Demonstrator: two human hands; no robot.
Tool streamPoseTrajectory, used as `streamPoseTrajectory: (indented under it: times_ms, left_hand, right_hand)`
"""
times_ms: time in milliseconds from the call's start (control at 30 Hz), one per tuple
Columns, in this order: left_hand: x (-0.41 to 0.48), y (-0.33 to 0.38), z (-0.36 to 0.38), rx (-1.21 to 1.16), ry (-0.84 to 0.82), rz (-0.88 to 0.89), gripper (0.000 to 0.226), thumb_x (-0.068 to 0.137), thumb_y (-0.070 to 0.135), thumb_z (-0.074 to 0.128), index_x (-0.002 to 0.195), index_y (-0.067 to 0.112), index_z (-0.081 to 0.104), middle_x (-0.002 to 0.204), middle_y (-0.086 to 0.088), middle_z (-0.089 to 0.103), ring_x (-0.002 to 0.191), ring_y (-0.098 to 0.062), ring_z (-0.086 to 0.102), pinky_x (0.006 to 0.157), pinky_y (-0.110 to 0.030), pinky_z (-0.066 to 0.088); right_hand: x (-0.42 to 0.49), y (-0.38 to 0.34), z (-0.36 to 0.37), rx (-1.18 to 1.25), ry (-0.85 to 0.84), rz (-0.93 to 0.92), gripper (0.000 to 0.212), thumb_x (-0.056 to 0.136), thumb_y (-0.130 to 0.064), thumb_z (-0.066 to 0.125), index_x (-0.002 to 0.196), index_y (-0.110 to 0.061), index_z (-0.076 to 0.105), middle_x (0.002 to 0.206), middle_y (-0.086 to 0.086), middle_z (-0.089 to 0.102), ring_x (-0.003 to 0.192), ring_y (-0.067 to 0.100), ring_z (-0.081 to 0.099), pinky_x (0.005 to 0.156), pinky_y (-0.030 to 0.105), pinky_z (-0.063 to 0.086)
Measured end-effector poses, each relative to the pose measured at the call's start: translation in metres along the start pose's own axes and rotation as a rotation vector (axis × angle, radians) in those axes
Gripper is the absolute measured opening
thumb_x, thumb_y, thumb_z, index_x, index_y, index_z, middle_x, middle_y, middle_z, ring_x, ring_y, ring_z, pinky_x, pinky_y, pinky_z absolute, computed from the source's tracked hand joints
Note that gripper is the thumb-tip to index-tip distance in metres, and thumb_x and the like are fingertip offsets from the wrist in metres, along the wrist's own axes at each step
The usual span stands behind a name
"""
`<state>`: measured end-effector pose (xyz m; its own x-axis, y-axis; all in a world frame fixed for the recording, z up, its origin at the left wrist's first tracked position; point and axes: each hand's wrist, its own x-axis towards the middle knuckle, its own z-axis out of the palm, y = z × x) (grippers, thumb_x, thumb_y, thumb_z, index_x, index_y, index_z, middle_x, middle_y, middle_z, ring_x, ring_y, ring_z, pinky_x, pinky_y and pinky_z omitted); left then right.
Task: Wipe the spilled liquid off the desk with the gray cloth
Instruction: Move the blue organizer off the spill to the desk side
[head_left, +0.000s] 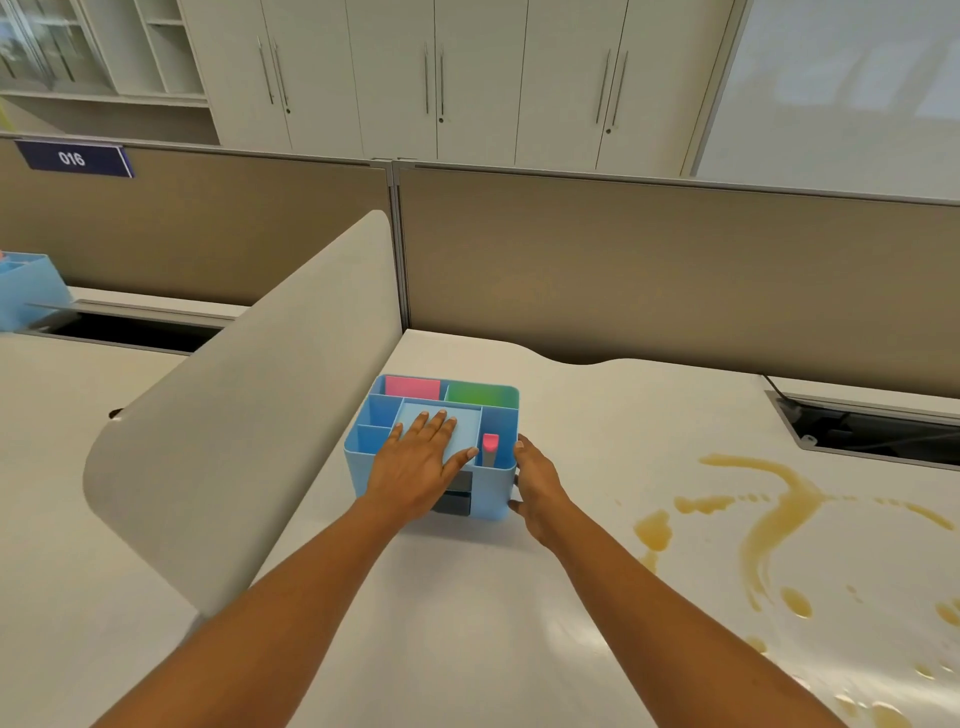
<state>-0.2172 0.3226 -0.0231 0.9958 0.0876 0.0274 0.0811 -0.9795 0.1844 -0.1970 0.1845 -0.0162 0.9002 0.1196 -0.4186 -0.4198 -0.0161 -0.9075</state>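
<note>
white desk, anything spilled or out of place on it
Brown liquid lies spilled in streaks, puddles and drops over the right part of the white desk, to the right of the blue plastic organizer.

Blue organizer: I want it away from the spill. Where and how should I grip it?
Probably by its outer side walls, one hand from each side: the blue organizer is boxy, upright, wider than one hand. The right hand touches the right wall.
</note>
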Motion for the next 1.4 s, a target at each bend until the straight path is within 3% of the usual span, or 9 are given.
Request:
streamPoseTrajectory:
  times_ms: [233, 433, 500, 567, 833, 1067, 1200, 1300, 1400]
  left_hand:
    - [-0.001, -0.021, 0.001, 0.006, 0.034, -0.030, 0.139, 0.031, 0.077, -0.044, 0.148, 0.023, 0.009, 0.158, 0.003, 0.013, 0.146, -0.017, 0.010, 0.119, -0.036, 0.007]
    - [-0.001, -0.045, -0.002, 0.043, 0.048, -0.029, 0.124, 0.047, 0.079, -0.035, 0.148, 0.023, 0.013, 0.157, 0.004, 0.016, 0.146, -0.016, 0.012, 0.119, -0.036, 0.009]
    - [0.000, -0.051, -0.004, 0.036, 0.043, -0.027, 0.095, 0.070, 0.073, -0.011, 0.148, 0.023, 0.014, 0.157, 0.003, 0.016, 0.146, -0.017, 0.012, 0.119, -0.036, 0.009]
    - [-0.001, -0.056, -0.007, 0.023, 0.036, -0.030, 0.080, 0.078, 0.059, 0.006, 0.148, 0.022, 0.015, 0.157, 0.002, 0.017, 0.146, -0.018, 0.012, 0.119, -0.037, 0.009]
    - [-0.002, -0.063, -0.008, 0.029, 0.041, -0.025, 0.089, 0.074, 0.069, -0.003, 0.147, 0.022, 0.015, 0.157, 0.002, 0.018, 0.146, -0.017, 0.013, 0.119, -0.035, 0.010]
    - [-0.003, -0.060, -0.009, 0.005, 0.035, -0.045, 0.068, 0.088, 0.055, 0.016, 0.147, 0.021, 0.017, 0.157, 0.001, 0.019, 0.146, -0.018, 0.014, 0.119, -0.037, 0.011]
    - [-0.005, -0.055, -0.012, 0.080, 0.014, -0.046, 0.055, 0.097, 0.042, 0.023, 0.147, 0.021, 0.014, 0.158, 0.000, 0.013, 0.146, -0.019, 0.012, 0.119, -0.039, 0.012]
    - [-0.008, -0.044, -0.013, 0.065, 0.065, -0.037, 0.056, 0.096, 0.046, 0.022, 0.147, 0.021, 0.017, 0.158, -0.001, 0.014, 0.145, -0.020, 0.015, 0.118, -0.040, 0.017]
    - [-0.014, -0.018, -0.013, 0.015, 0.110, 0.021, 0.095, 0.073, 0.073, -0.012, 0.146, 0.023, 0.021, 0.157, -0.001, 0.017, 0.145, -0.019, 0.015, 0.119, -0.039, 0.012]
  right_hand:
    - [-0.002, 0.002, 0.016, 0.003, -0.053, 0.022, 0.043, 0.101, -0.035, 0.026, 0.141, -0.021, 0.032, 0.142, 0.008, 0.044, 0.128, 0.028, 0.044, 0.104, 0.040, 0.040]
    - [0.002, 0.006, 0.038, -0.008, -0.081, 0.013, 0.046, 0.101, -0.035, 0.027, 0.145, -0.022, 0.027, 0.147, 0.006, 0.039, 0.131, 0.027, 0.040, 0.106, 0.041, 0.038]
    - [0.004, 0.006, 0.044, -0.015, -0.091, 0.015, 0.047, 0.100, -0.034, 0.028, 0.146, -0.023, 0.025, 0.149, 0.006, 0.037, 0.132, 0.027, 0.040, 0.107, 0.041, 0.037]
    - [0.005, 0.006, 0.049, -0.024, -0.100, 0.011, 0.047, 0.100, -0.034, 0.029, 0.146, -0.023, 0.024, 0.149, 0.005, 0.036, 0.132, 0.027, 0.039, 0.107, 0.041, 0.037]
    - [0.011, 0.011, 0.056, -0.023, -0.082, 0.007, 0.047, 0.100, -0.034, 0.032, 0.145, -0.024, 0.026, 0.149, 0.005, 0.036, 0.130, 0.026, 0.041, 0.105, 0.041, 0.040]
    - [0.007, 0.012, 0.053, -0.027, -0.090, -0.004, 0.045, 0.099, -0.037, 0.033, 0.140, -0.020, 0.034, 0.140, 0.009, 0.045, 0.115, 0.024, 0.047, 0.103, 0.039, 0.042]
    - [-0.002, 0.011, 0.047, -0.133, -0.080, 0.009, 0.047, 0.099, -0.041, 0.030, 0.139, -0.017, 0.036, 0.142, 0.010, 0.045, 0.127, 0.027, 0.045, 0.104, 0.037, 0.041]
    - [-0.012, 0.010, 0.037, -0.359, -0.078, -0.060, 0.052, 0.100, -0.041, 0.027, 0.141, -0.011, 0.037, 0.146, 0.010, 0.042, 0.131, 0.026, 0.043, 0.105, 0.032, 0.039]
    - [-0.018, 0.017, 0.012, -0.636, -0.074, -0.260, 0.049, 0.100, -0.037, 0.030, 0.134, -0.007, 0.049, 0.142, 0.011, 0.048, 0.130, 0.026, 0.046, 0.105, 0.031, 0.036]
